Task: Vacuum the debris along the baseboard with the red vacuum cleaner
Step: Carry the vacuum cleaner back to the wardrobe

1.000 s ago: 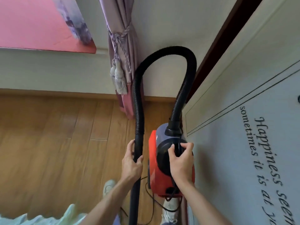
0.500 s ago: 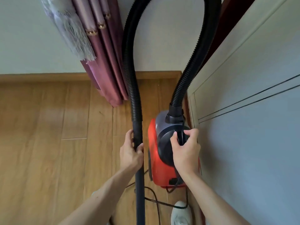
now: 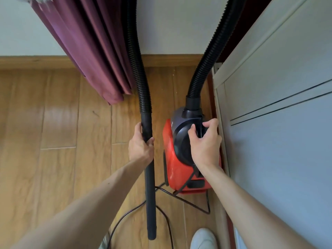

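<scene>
The red vacuum cleaner (image 3: 177, 168) with a black top stands on the wooden floor close to the wall on the right. My right hand (image 3: 204, 141) grips the black handle on its top. A ribbed black hose (image 3: 206, 69) rises from the vacuum, leaves the top of the view and comes back down on the left. My left hand (image 3: 141, 146) holds the black rigid tube (image 3: 150, 191) just below the hose's end; the tube's open end hangs above the floor. The wooden baseboard (image 3: 36, 62) runs along the far wall. Small pale specks lie on the floor (image 3: 173, 74) near it.
A purple curtain (image 3: 93, 51) hangs to the floor left of the hose. A pale wall or door panel (image 3: 278, 123) fills the right side. The black power cord (image 3: 179, 200) loops on the floor behind the vacuum. My white shoe (image 3: 204, 238) is at the bottom.
The view has tilted down and closer to the floor; the window and the curtain tassel have left the view. Both hands keep their hold on the tube and the vacuum handle.
</scene>
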Available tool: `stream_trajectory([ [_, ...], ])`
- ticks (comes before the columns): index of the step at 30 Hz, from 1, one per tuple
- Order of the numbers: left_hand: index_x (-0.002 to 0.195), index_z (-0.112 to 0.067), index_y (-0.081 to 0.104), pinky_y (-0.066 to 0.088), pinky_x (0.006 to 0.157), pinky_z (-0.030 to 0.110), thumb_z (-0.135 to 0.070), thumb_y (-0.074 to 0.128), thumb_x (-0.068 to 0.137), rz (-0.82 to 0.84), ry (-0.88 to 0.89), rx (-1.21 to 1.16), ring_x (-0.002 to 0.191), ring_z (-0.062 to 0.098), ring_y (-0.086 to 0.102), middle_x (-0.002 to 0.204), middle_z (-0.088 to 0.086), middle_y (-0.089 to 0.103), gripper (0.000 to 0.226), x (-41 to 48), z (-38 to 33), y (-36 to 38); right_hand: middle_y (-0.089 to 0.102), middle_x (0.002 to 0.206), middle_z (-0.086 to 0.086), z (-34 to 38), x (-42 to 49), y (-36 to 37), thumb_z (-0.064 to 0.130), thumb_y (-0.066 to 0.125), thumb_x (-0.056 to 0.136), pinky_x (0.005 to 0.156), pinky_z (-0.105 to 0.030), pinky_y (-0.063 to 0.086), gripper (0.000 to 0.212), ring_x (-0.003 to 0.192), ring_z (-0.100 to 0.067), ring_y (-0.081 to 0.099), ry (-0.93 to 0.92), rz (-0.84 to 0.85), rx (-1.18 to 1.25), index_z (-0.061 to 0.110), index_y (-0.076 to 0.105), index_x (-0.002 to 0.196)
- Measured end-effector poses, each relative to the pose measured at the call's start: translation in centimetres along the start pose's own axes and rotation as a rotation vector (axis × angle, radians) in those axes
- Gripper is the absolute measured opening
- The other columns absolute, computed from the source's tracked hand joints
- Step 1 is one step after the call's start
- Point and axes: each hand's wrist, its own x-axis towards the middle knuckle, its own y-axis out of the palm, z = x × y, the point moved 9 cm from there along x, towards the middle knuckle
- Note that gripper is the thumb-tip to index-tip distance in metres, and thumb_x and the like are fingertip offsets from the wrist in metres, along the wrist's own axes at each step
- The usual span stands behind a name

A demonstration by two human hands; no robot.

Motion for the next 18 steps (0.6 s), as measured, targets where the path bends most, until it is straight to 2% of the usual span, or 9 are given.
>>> stream_trajectory([
  [3, 0.147, -0.031, 0.028, 0.048, 0.102, 0.043, -0.013, 0.059, 0.096, -0.011, -0.003, 0.014, 0.116, 0.028, 0.060, 0.129, 0.007, 0.062, 0.062, 1.7, 0.9, 0.5, 0.050, 0.067, 0.001, -0.7, 1.4, 0.7, 0.031, 0.058, 0.097, 0.051, -0.026, 0.036, 0.025, 0.063, -0.008, 0.050, -0.005, -0.011, -0.009, 0.013, 0.043, 0.106],
  [6, 0.148, -0.031, 0.027, 0.049, 0.101, 0.044, -0.012, 0.058, 0.096, -0.019, -0.007, 0.034, 0.117, 0.030, 0.060, 0.131, 0.009, 0.061, 0.063, 3.4, 1.7, 1.0, 0.047, 0.067, 0.008, -0.8, 2.9, 0.9, 0.028, 0.061, 0.096, 0.048, -0.016, 0.034, 0.026, 0.057, -0.006, 0.049, -0.041, -0.043, -0.026, 0.008, 0.048, 0.106],
  [9, 0.147, -0.031, 0.028, 0.049, 0.098, 0.041, -0.012, 0.058, 0.096, -0.024, -0.006, 0.059, 0.116, 0.031, 0.060, 0.131, 0.010, 0.061, 0.062, 4.8, 2.4, 1.6, 0.045, 0.067, 0.009, -0.8, 3.9, 1.4, 0.026, 0.062, 0.096, 0.050, -0.007, 0.038, 0.025, 0.054, -0.003, 0.051, -0.064, -0.046, -0.016, 0.006, 0.049, 0.105],
  [12, 0.147, -0.029, 0.029, 0.050, 0.099, 0.041, -0.013, 0.059, 0.096, -0.020, -0.003, 0.076, 0.115, 0.031, 0.061, 0.130, 0.011, 0.062, 0.062, 6.5, 3.2, 2.1, 0.047, 0.066, 0.010, -0.8, 4.6, 1.8, 0.024, 0.062, 0.096, 0.049, -0.004, 0.038, 0.024, 0.063, 0.017, 0.052, -0.094, -0.066, -0.031, 0.004, 0.051, 0.104],
  [13, 0.148, -0.029, 0.029, 0.051, 0.099, 0.043, -0.014, 0.059, 0.095, -0.018, -0.003, 0.087, 0.115, 0.031, 0.061, 0.130, 0.011, 0.062, 0.062, 7.0, 3.4, 2.3, 0.047, 0.065, 0.009, -0.8, 4.8, 2.0, 0.024, 0.062, 0.096, 0.048, -0.005, 0.038, 0.024, 0.063, 0.018, 0.052, -0.108, -0.072, -0.037, 0.004, 0.051, 0.103],
  [17, 0.147, -0.026, 0.031, 0.051, 0.097, 0.040, -0.015, 0.060, 0.094, -0.001, -0.010, 0.108, 0.113, 0.031, 0.062, 0.127, 0.012, 0.063, 0.061, 8.9, 4.2, 3.2, 0.049, 0.064, 0.008, -0.8, 5.1, 2.2, 0.026, 0.061, 0.096, 0.046, -0.011, 0.041, 0.023, 0.052, -0.004, 0.054, -0.141, -0.082, -0.062, 0.006, 0.050, 0.101],
  [18, 0.147, -0.025, 0.031, 0.051, 0.097, 0.040, -0.014, 0.060, 0.095, 0.000, -0.013, 0.112, 0.113, 0.032, 0.062, 0.127, 0.013, 0.063, 0.060, 9.1, 4.2, 3.3, 0.049, 0.065, 0.009, -0.7, 5.1, 2.2, 0.026, 0.061, 0.096, 0.046, -0.011, 0.041, 0.023, 0.051, -0.004, 0.052, -0.147, -0.087, -0.070, 0.007, 0.050, 0.101],
])
